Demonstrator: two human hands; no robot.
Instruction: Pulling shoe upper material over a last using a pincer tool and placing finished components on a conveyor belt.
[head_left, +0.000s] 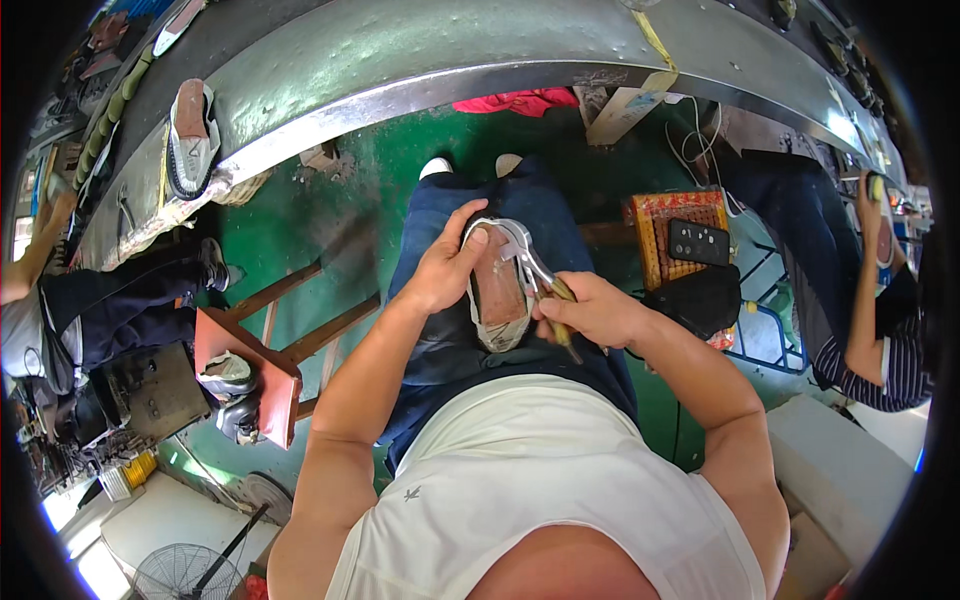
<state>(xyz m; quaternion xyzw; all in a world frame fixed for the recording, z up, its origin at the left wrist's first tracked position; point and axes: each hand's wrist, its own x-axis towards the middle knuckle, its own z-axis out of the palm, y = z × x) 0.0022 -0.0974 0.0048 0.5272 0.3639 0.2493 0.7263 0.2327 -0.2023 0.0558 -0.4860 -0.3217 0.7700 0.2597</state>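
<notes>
Because the shoe (pixel 498 295) lies bottom-up on dark blue trousers (pixel 560 215) mid-frame, support looks soft; a hard lever could roll it. Left hand (pixel 445 265) is curled part-closed round the shoe's upper end, thumb on the brown bottom; if that hold slackens under sideways pull, the shoe could twist. Right hand (pixel 598 310) is closed on the handles of metal pincers (pixel 532 268); their head sits against the shoe's right side; can't tell whether the jaws have bitten anything. If the bite is shallow, tool could slip and jump toward the left thumb, which is near; if pulled too hard, the pale edge material could tear; if the head tilts in, brown bottom could get gouged. Side risk: phone (pixel 698 242) on the orange woven seat (pixel 660 208), right of centre; right elbow swung outward could knock it off.
</notes>
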